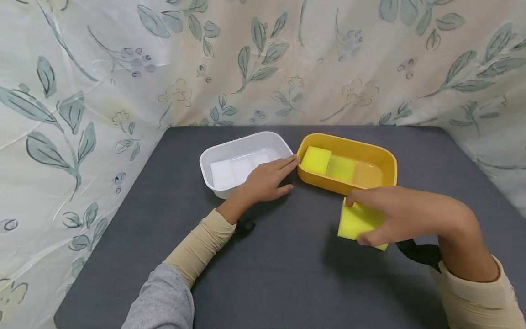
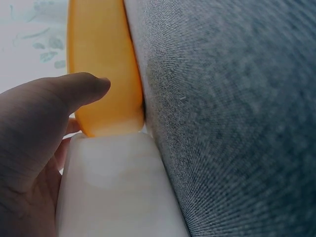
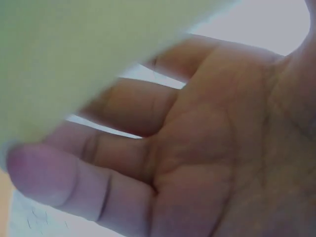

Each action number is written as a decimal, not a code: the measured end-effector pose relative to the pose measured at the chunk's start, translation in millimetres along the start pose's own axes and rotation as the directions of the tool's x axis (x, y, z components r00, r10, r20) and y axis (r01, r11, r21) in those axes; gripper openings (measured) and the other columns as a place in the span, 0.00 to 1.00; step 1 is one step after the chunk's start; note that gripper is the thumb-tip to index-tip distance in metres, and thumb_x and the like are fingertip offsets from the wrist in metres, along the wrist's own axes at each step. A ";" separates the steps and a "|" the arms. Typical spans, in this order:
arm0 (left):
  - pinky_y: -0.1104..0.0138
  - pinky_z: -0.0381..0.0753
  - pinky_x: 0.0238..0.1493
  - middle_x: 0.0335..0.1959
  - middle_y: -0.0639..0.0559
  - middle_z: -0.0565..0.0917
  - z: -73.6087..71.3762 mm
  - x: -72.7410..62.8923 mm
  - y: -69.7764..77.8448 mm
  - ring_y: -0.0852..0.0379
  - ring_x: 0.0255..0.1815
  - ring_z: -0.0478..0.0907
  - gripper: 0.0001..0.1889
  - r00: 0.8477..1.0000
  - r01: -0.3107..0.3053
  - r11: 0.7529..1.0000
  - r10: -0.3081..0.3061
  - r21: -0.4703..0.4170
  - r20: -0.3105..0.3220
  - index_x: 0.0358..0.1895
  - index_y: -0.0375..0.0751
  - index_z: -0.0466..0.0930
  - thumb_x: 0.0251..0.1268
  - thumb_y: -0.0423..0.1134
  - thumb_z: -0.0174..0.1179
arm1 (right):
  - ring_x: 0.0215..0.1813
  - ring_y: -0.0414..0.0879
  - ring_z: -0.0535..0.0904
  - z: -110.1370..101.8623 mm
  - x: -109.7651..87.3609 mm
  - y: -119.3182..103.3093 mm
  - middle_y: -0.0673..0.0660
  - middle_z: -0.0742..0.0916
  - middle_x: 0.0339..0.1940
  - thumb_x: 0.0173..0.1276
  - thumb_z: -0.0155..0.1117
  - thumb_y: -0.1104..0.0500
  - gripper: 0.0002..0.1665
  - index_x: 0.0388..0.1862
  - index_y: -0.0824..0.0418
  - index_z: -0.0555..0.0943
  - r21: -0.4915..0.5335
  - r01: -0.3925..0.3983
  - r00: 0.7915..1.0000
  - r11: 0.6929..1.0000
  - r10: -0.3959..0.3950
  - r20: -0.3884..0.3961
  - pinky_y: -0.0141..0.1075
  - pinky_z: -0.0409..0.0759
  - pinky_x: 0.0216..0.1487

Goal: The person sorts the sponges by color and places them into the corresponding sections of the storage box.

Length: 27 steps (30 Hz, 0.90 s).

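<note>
My right hand [image 1: 398,214] pinches a square yellow sponge [image 1: 356,220] between thumb and fingers, above the table just in front of the yellow container [image 1: 388,157]. In the right wrist view the sponge [image 3: 74,54] is a pale blur against the curled fingers. Two more yellow sponges [image 1: 316,160] lie side by side in the container's left part. My left hand [image 1: 267,180] reaches over the near right corner of the white container [image 1: 205,171], fingers extended to the yellow container's left end. White blocks [image 1: 223,173] lie inside the white container, partly hidden by that hand.
Both containers stand close together toward the back of a dark grey table [image 1: 279,274]. A curtain with a leaf pattern [image 1: 263,59] hangs behind and along the left side. Dark straps [image 1: 423,253] show at the wrists.
</note>
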<state>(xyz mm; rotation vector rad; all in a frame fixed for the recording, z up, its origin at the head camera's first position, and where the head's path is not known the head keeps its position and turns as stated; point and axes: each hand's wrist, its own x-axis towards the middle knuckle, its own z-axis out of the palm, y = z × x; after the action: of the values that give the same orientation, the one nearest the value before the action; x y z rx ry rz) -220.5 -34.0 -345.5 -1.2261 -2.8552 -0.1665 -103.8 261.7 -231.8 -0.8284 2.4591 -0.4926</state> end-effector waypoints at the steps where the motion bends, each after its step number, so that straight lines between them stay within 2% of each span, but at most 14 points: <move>1: 0.61 0.59 0.73 0.81 0.51 0.52 -0.1 -0.1 -0.3 0.56 0.78 0.55 0.40 1.000 -0.002 1.000 0.002 0.001 0.000 0.81 0.44 0.48 0.74 0.51 0.56 | 0.35 0.38 0.76 -2.3 -3.0 1.9 0.45 0.78 0.35 0.60 0.75 0.42 0.31 0.58 0.48 0.73 0.007 -0.012 1.000 1.000 0.013 -0.013 0.34 0.76 0.35; 5: 0.61 0.59 0.73 0.81 0.50 0.53 -0.4 -1.0 -1.6 0.55 0.78 0.55 0.40 1.000 -0.007 1.000 0.007 -0.001 -0.010 0.81 0.43 0.49 0.74 0.51 0.57 | 0.32 0.39 0.76 -9.5 -14.2 11.1 0.46 0.79 0.31 0.62 0.74 0.41 0.32 0.60 0.48 0.72 0.009 -0.103 0.993 0.995 0.103 -0.059 0.34 0.75 0.33; 10: 0.61 0.60 0.73 0.81 0.50 0.53 -0.6 -1.4 -3.0 0.55 0.78 0.55 0.39 1.000 -0.016 1.000 0.016 -0.004 -0.015 0.81 0.42 0.50 0.74 0.50 0.57 | 0.30 0.37 0.74 -12.8 -22.7 25.6 0.46 0.77 0.28 0.64 0.72 0.40 0.34 0.62 0.54 0.72 -0.029 -0.114 0.987 0.993 0.110 -0.117 0.33 0.71 0.33; 16: 0.60 0.60 0.73 0.81 0.50 0.53 -1.3 -3.6 -2.9 0.55 0.78 0.55 0.40 1.000 0.002 1.000 -0.002 -0.004 -0.002 0.81 0.42 0.49 0.74 0.51 0.57 | 0.32 0.39 0.73 -17.7 -14.1 36.2 0.47 0.75 0.28 0.64 0.72 0.40 0.36 0.63 0.56 0.72 -0.060 -0.119 0.987 0.991 0.111 -0.113 0.36 0.70 0.35; 23: 0.60 0.59 0.73 0.81 0.51 0.52 0.2 -3.0 -2.1 0.55 0.78 0.54 0.40 1.000 0.001 1.000 -0.002 -0.030 -0.012 0.81 0.43 0.49 0.74 0.50 0.57 | 0.40 0.46 0.73 -19.8 -2.5 47.4 0.50 0.77 0.37 0.60 0.74 0.39 0.37 0.62 0.56 0.74 -0.074 -0.173 0.981 0.982 0.166 -0.101 0.41 0.71 0.38; 27: 0.61 0.58 0.74 0.81 0.51 0.52 1.7 0.0 -2.0 0.56 0.79 0.54 0.40 1.000 -0.009 1.000 0.008 -0.024 -0.014 0.81 0.43 0.48 0.74 0.51 0.56 | 0.41 0.47 0.73 -18.8 -0.6 53.3 0.51 0.77 0.39 0.60 0.76 0.42 0.36 0.61 0.56 0.74 -0.053 -0.184 0.980 0.982 0.178 -0.091 0.41 0.72 0.38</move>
<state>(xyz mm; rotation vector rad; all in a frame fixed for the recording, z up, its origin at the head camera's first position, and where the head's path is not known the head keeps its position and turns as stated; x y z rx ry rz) -221.9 -35.1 -347.4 -1.2357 -2.8437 -0.2085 -138.3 305.3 -241.7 -0.6100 2.6099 -0.3952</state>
